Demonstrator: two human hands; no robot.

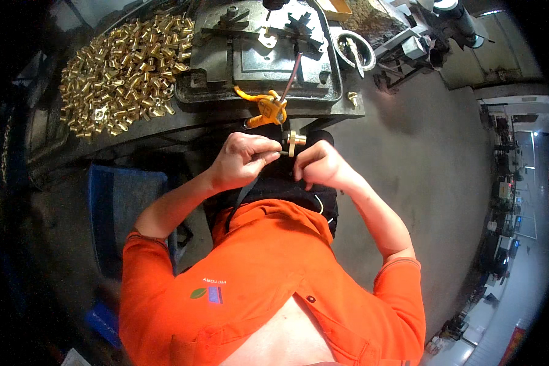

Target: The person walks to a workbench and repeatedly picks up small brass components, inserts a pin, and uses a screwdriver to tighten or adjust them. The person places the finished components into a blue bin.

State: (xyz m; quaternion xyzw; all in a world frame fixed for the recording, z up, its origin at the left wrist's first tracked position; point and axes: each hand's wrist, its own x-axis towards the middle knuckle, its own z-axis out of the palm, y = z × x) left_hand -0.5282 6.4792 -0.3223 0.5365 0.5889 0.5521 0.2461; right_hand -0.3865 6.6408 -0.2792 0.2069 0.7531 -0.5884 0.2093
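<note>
My left hand (244,160) is closed, thumb and forefinger pinching a thin grey pin. At the pin's far end sits a brass flanged fitting (296,140), its short tube pointing right. My right hand (323,165) is just right of the fitting with its fingers curled down; the inside of that hand is hidden, and I cannot tell whether it touches the flange. Just beyond the fitting, an orange air blow gun (268,111) with a dark nozzle hangs at the front of the machine table (262,91).
Similar brass fittings lie in a big heap (128,73) at the left of the bench. Clamps and a flat metal plate (266,40) are on the machine table. A white bowl (355,50) and a single brass piece (352,97) stand right. A blue chair (125,213) is at my left.
</note>
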